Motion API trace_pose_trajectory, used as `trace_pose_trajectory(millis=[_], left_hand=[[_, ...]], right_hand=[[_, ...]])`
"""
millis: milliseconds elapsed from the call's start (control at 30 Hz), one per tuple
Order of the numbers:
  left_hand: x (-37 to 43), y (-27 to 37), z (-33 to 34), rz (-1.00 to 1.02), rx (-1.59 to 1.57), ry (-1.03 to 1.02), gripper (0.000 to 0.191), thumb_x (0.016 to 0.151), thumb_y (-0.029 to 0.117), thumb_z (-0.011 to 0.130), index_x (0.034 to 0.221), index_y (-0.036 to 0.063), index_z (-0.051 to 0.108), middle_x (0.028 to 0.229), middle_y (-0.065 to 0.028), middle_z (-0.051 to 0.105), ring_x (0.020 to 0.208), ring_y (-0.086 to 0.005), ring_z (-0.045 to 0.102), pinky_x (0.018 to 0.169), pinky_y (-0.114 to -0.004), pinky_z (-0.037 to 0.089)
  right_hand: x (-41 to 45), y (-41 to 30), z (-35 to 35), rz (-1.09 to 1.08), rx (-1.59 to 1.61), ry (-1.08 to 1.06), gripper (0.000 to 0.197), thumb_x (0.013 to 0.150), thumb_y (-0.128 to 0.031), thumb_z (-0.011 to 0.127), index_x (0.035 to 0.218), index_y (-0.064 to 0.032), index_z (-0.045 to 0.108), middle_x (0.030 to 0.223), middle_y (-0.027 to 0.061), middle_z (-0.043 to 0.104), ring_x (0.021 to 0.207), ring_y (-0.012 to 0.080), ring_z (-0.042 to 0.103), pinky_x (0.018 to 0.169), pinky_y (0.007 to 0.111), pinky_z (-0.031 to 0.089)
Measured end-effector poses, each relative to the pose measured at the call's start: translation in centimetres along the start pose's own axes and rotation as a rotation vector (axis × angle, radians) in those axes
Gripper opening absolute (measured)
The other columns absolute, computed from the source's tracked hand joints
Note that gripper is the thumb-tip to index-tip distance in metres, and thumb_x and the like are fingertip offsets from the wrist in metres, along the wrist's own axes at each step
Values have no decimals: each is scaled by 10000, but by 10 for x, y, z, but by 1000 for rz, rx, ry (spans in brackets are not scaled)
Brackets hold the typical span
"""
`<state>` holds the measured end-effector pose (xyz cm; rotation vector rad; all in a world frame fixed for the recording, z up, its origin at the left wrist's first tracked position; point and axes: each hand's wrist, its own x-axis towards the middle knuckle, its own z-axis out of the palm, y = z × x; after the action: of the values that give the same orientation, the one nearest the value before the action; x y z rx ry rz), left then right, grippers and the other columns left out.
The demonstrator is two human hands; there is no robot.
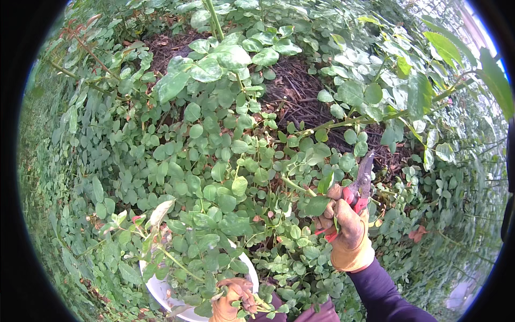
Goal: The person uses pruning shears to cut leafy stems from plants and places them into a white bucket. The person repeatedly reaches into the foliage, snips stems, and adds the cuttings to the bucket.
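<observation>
My right hand (348,229), in a tan work glove, is closed around the red handles of a pair of pruning shears (362,183). The blades point up and look closed. A green rose stem (297,186) runs up to the fingers of that hand; whether they hold it too I cannot tell. My left hand (233,300), gloved alike, grips a leafy cut rose stem (181,263) at the bottom edge. Its leaves and a pale, faded bud reach up and left over a white bucket (161,292), hiding much of the bucket's inside.
Dense rose foliage (132,161) surrounds both hands. A long thick cane (362,120) crosses at the upper right, and another upright stem (215,20) rises at the top. Brown woody mulch (293,92) shows between the leaves. A reddish cane (92,54) stands at the upper left.
</observation>
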<state>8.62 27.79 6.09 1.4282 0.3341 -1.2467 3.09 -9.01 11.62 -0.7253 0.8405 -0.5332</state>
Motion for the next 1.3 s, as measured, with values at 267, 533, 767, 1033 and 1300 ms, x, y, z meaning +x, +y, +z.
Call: trace_pose_trajectory(millis=[267,533,767,1033,1300], left_hand=[[11,-24,80,18,-324,-207,710,1067,635,682,1377,-4,681,1035,-137,755,824,-270,736,705,-426,638],[-83,-84,11,817,1343,333,494,1067,469,732,1426,129,749,1351,-126,794,1110,-314,812,926,-462,653],[-146,-114,-60,190,1030,468,545,948,302,808,1459,141,707,1442,-116,735,1264,-350,745,1013,-444,611],[-13,-132,-123,42,-414,740,665,1016,272,795,1588,53,537,1497,-138,626,1386,-364,651,1129,-473,549],[-30,-168,-141,-179,-307,989,541,1062,299,769,1445,-40,593,1266,-201,761,1059,-352,811,825,-436,684]], right_hand=[[-108,7,-26,701,-262,-487,368,1012,-217,825,1325,-49,728,1076,85,800,1007,208,749,926,382,599],[-141,80,-30,506,-641,-1250,590,1007,-416,881,1458,-87,690,1307,141,776,1215,331,757,1065,431,584],[-169,159,19,509,-657,-1318,604,1061,-418,820,1514,-61,641,1368,160,745,1246,283,717,1108,403,534],[-143,215,4,737,-1046,-690,459,1050,-368,777,1319,-6,687,1041,236,756,946,437,703,898,471,563],[-136,225,-47,858,-934,-440,278,1055,-303,731,1116,-32,745,850,16,671,744,132,586,699,328,481]])
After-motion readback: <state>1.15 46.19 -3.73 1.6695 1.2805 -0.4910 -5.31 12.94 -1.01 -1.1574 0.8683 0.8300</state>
